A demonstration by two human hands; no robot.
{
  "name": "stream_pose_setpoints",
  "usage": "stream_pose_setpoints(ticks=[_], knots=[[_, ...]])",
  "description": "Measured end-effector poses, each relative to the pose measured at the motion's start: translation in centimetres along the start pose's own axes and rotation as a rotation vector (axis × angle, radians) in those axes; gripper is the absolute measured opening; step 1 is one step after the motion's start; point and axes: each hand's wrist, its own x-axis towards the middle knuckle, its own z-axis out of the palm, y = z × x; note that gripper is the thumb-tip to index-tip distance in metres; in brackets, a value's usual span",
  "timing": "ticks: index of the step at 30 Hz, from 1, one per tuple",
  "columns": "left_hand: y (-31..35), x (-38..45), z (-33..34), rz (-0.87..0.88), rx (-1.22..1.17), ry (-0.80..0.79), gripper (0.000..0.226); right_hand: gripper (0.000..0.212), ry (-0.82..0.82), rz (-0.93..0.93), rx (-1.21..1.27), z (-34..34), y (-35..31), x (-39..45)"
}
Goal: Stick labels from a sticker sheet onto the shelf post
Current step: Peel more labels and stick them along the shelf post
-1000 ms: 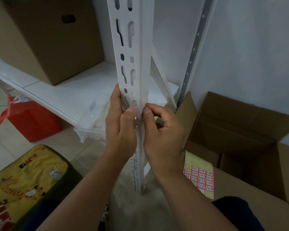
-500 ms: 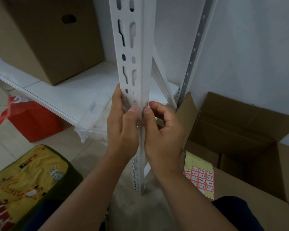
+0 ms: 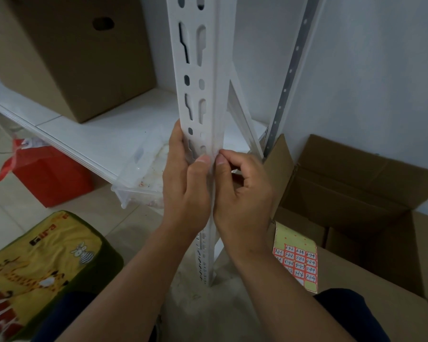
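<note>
The white slotted shelf post (image 3: pixel 209 70) stands upright in the middle of the view. My left hand (image 3: pixel 183 191) wraps around its left side, thumb flat on the front face. My right hand (image 3: pixel 245 193) is curled against the post's right edge, with thumb and forefinger tips pinched together on the corner beside my left thumb. My fingers hide any label between them. The sticker sheet (image 3: pixel 298 260), yellow-green with red-framed handwritten labels, lies on a cardboard flap at the lower right, away from both hands.
An open cardboard box (image 3: pixel 356 183) sits to the right of the post. A closed box (image 3: pixel 72 58) stands on the white shelf (image 3: pixel 97 134). A clear plastic tray (image 3: pixel 143 174) juts out under the shelf. A red bag (image 3: pixel 50 178) and a yellow cushion (image 3: pixel 42 262) are at the left.
Both hands stay on the post at the same height. My right forefinger tip has crept slightly up onto the post's corner, next to the thumb.
</note>
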Motion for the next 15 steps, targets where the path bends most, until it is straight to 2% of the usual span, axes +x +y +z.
stream_pose_setpoints(ticks=[5,13,15], knots=[[-0.22,-0.05,-0.02,0.0,0.003,-0.006,0.071,0.014,0.01,0.002,0.007,0.14,-0.12,0.04],[-0.32,-0.05,0.01,-0.013,0.025,-0.004,0.072,0.018,-0.016,0.11,0.044,0.35,-0.25,-0.11],[-0.29,-0.05,-0.01,-0.009,0.018,-0.005,0.066,0.02,-0.034,0.136,0.071,0.36,-0.28,-0.21]])
